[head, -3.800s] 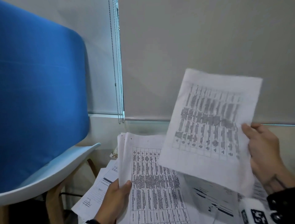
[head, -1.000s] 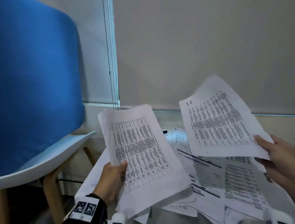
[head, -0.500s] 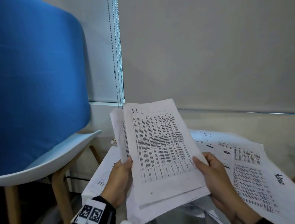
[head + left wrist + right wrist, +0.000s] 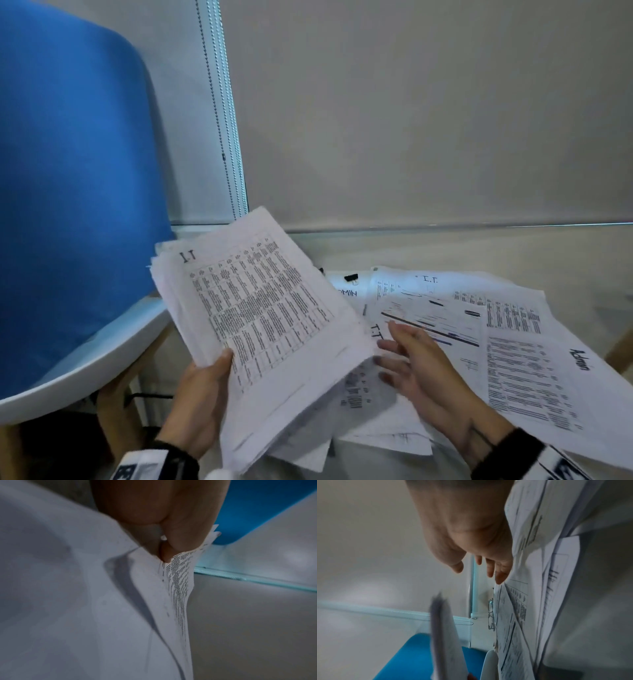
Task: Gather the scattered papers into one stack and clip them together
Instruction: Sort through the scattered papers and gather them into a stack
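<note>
Gathering half done, nothing clipped.
Head view: left hand (image 4: 202, 394) grips the stack (image 4: 270, 329); right hand (image 4: 421, 370), fingers spread and empty, hovers over loose sheets (image 4: 513, 342); binder clip (image 4: 351, 277) unused behind. Left wrist: thumb (image 4: 187, 524) pinches pages. Right wrist: fingers (image 4: 501, 573) straight.

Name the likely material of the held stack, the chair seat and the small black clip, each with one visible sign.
Stack: thin matte paper; it bends and fans at the edges.
Chair seat: probably smooth moulded plastic; glossy white curved rim.
Binder clip: likely black metal; too small to confirm.
</note>
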A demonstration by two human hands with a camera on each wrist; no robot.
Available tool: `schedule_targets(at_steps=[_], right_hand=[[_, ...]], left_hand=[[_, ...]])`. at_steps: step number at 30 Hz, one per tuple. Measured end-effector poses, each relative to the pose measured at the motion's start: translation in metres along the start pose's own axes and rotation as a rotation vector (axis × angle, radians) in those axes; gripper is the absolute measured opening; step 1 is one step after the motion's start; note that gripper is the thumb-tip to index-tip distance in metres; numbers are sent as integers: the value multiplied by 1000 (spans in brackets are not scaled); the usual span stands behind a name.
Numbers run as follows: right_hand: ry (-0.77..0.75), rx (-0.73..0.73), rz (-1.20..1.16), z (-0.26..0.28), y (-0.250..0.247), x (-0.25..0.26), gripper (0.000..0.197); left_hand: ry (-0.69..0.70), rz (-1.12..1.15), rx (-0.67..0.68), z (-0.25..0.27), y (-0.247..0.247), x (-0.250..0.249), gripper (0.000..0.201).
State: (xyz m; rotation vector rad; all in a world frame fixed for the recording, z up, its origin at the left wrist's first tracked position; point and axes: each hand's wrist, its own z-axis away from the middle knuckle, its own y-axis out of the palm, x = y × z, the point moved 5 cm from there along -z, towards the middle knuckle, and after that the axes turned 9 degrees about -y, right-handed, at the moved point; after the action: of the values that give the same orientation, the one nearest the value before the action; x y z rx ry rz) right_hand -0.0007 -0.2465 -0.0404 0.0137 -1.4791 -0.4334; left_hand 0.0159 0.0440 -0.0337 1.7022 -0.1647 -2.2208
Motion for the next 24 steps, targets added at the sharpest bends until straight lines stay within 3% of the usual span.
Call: schedule_targets(at_steps=[3, 8, 11, 13, 14, 17, 19, 20, 24], right_hand=[[109, 4, -55, -9, 1, -18, 34], [156, 130, -30, -10, 34, -25, 12], [210, 242, -25, -14, 58, -41, 24], [213, 261, 2, -14, 61, -52, 19], [159, 284, 44, -14, 59, -54, 10], [-118, 330, 245, -9, 53, -30, 32], [-369, 240, 498, -12, 40, 7, 34], [-479, 167, 616, -14, 32, 27, 26], [-748, -79, 808, -5, -13, 102, 18]], left_hand=[[-31, 38, -7, 1, -2, 2, 31], [-11, -6, -54, 2, 4, 4, 29], [-21, -7, -98, 3, 8, 3, 35], [-18, -27, -137, 1, 5, 2, 39], [-32, -31, -131, 0, 5, 2, 40], [-24, -61, -122, -3, 1, 2, 38], [19, -126, -139, 0, -1, -2, 29], [45, -166, -125, 3, 0, -3, 24], [93, -267, -13, 10, 11, 0, 12]])
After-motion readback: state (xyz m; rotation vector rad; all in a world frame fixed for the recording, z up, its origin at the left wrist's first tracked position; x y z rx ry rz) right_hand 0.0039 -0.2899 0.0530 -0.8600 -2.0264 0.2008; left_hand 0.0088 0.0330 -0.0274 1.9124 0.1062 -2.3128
